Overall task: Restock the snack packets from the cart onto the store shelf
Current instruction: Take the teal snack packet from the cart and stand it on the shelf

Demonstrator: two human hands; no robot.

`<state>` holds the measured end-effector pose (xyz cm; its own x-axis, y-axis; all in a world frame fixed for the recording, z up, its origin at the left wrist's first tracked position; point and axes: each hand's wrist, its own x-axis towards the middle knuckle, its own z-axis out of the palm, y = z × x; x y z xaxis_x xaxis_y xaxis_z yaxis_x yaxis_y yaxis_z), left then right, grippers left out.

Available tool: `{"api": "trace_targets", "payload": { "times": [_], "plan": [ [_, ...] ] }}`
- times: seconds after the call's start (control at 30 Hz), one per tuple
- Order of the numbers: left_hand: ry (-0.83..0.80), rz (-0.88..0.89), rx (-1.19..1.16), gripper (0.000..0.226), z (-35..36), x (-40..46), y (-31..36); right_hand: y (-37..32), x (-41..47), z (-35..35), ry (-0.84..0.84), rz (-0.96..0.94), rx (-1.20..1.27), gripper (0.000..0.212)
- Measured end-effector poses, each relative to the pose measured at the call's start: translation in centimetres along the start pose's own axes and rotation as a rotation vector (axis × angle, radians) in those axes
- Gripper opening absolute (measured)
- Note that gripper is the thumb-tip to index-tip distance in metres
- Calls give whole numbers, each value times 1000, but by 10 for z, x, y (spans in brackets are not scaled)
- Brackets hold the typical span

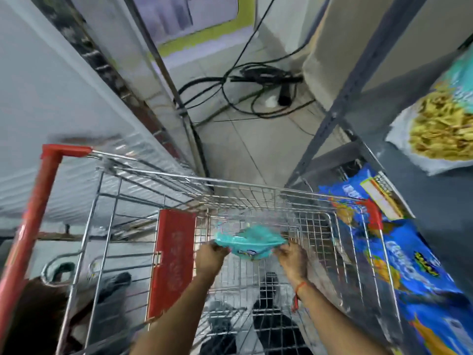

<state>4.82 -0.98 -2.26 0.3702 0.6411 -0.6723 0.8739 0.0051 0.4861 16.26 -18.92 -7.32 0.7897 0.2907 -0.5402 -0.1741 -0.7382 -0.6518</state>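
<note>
Teal snack packet (249, 243) is pinched between my left hand (210, 256) and right hand (293, 257), each clamped on one end, held inside the wire cart (256, 190), low over its mesh bottom. I judge this the pick-up step; next I must lift it over the rim and swing right to the grey metal shelf (340, 160), where blue packets (409, 265) and a chips bag (440, 131) already lie. Black cables (245, 80) tangle on the tiled floor (256, 147) ahead.
</note>
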Motion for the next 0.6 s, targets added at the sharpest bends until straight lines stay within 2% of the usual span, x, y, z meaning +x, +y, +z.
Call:
{"api": "trace_targets", "payload": {
  "times": [0.13, 0.2, 0.33, 0.5, 0.6],
  "plan": [
    [48, 23, 40, 27, 3, 3, 9, -4, -8, -5, 90, -30, 61, 4],
    [42, 61, -6, 23, 4, 1, 18, -10, -14, -16, 126, -42, 115, 16],
    [-58, 118, -107, 19, -1, -8, 44, -15, -27, -36, 184, 12, 161, 14],
    [-226, 373, -167, 14, -21, -30, 81, -20, -56, -63, 376, -55, 238, 29],
    [-297, 561, -196, 22, -36, -54, 108, -40, -85, -93, 539, -111, 283, 35]
  ]
}}
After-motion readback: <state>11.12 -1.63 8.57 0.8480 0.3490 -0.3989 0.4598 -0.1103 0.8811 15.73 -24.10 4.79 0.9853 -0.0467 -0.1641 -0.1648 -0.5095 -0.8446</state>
